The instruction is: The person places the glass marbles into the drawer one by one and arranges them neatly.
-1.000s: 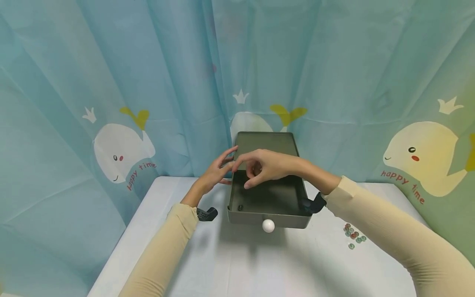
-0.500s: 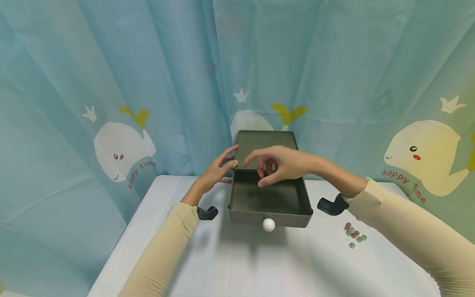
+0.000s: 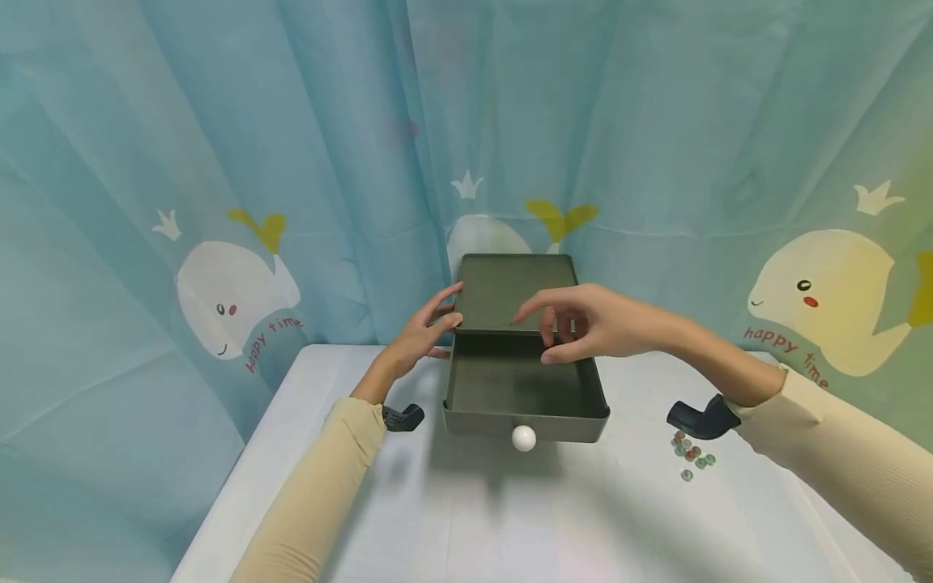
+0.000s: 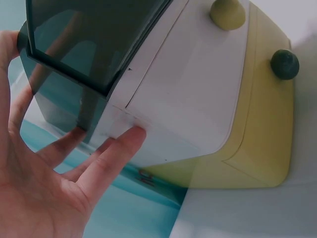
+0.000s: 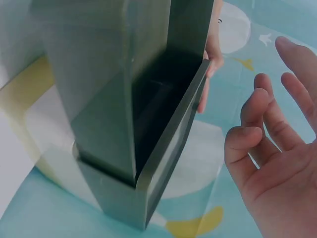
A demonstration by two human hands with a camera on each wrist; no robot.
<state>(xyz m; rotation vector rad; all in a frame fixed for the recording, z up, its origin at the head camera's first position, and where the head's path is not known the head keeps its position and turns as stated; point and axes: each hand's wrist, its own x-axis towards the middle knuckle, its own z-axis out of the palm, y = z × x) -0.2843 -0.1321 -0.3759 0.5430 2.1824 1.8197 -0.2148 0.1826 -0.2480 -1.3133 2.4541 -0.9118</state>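
Observation:
A small drawer cabinet with a dark grey-green top (image 3: 513, 279) stands at the table's back. Its top drawer (image 3: 525, 425), with a round white knob (image 3: 523, 438), is pulled out. Spread along the cabinet's left side, my left hand (image 3: 419, 336) touches it with its fingertips. The left wrist view shows that hand against the cabinet's white side (image 4: 183, 129) and dark upper part. My right hand (image 3: 594, 320) hangs above the drawer's right side, fingers loosely bent. In the right wrist view its fingers (image 5: 242, 136) stand apart from the cabinet, and nothing shows between them.
Several green and reddish glass beads (image 3: 692, 453) lie on the white table (image 3: 656, 526), right of the cabinet. Lower down the cabinet are a white drawer with a yellow knob (image 4: 228, 14) and a yellow one with a dark knob (image 4: 285, 64). A whale-print curtain (image 3: 350, 162) hangs behind.
My right hand has moved right over the drawer. A small dark round thing seen in the drawer's front left corner one second ago no longer shows. The left hand stays at the cabinet's side.

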